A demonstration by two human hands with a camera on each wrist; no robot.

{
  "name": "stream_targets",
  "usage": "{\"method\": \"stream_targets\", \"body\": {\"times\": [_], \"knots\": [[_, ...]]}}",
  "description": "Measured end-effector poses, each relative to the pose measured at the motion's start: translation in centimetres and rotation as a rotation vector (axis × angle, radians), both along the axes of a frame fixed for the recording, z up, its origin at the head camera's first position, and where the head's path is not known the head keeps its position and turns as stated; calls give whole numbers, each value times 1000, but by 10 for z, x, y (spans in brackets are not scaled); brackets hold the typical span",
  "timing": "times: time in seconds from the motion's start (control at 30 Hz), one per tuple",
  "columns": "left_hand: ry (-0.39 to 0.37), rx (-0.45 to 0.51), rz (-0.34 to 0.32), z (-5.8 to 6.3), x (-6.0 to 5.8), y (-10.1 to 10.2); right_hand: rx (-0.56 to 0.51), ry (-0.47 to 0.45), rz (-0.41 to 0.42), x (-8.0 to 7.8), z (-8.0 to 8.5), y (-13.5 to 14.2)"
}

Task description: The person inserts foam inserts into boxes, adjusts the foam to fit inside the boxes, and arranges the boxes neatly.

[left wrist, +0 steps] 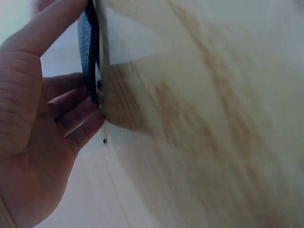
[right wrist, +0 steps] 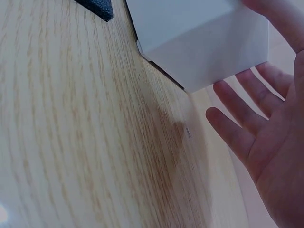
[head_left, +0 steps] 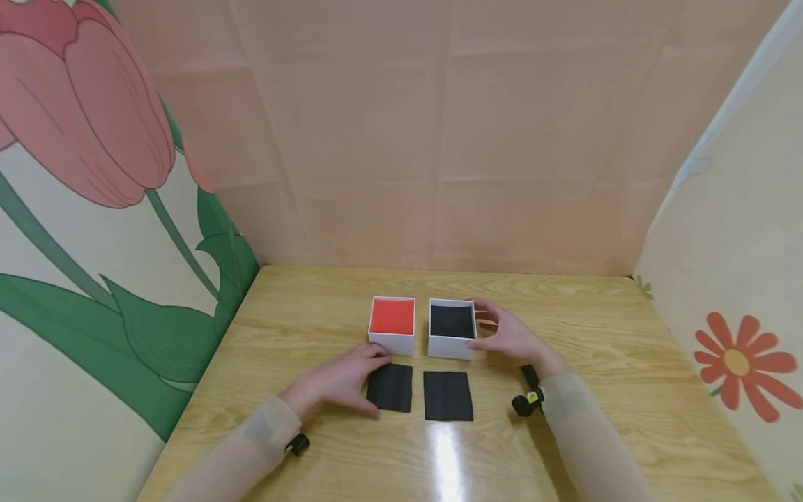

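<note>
Two white open-topped boxes stand side by side. Red fills the top of the left box [head_left: 392, 343]; the right box [head_left: 449, 348] shows black inside. In front of them lie two thin black squares, a left square [head_left: 394, 388] and a right square [head_left: 448, 396]. My left hand [head_left: 341, 377] spans the left square, thumb at its near edge and fingertips at its far edge; in the left wrist view the black square [left wrist: 88, 47] bows slightly between them. My right hand [head_left: 507, 333] holds the right box at its right side, thumb at the front corner and fingers round the back.
The wooden table [head_left: 314, 293] meets a pink cloth backdrop [head_left: 439, 139] at the back. Printed flower panels stand at left and right. Dark wrist cameras sit on both wrists, the right camera [head_left: 525, 403] showing most. Light glares on the table front.
</note>
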State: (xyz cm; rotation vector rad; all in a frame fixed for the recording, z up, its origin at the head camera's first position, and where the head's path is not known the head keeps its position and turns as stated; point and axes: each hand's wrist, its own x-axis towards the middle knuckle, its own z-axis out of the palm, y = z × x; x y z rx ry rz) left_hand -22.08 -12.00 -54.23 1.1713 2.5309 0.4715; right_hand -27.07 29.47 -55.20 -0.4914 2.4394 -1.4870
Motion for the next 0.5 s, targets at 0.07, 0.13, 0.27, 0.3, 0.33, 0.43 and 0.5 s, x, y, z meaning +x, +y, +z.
{"method": "stream_targets", "body": {"times": [0.07, 0.13, 0.27, 0.3, 0.33, 0.43, 0.5], "knots": [[6, 1, 4, 0, 1, 0, 1, 4, 0, 0, 0, 0], [14, 2, 5, 0, 1, 1, -1, 6, 0, 1, 1, 0], [31, -2, 3, -1, 2, 2, 1, 6, 3, 2, 2, -1], [34, -5, 2, -1, 2, 2, 4, 6, 3, 2, 2, -1], [37, -7, 2, -1, 2, 2, 4, 5, 3, 2, 2, -1], [39, -7, -1, -1, 2, 3, 5, 5, 0, 3, 3, -1], [36, -10, 1, -1, 2, 3, 10, 11, 3, 3, 3, -2]]}}
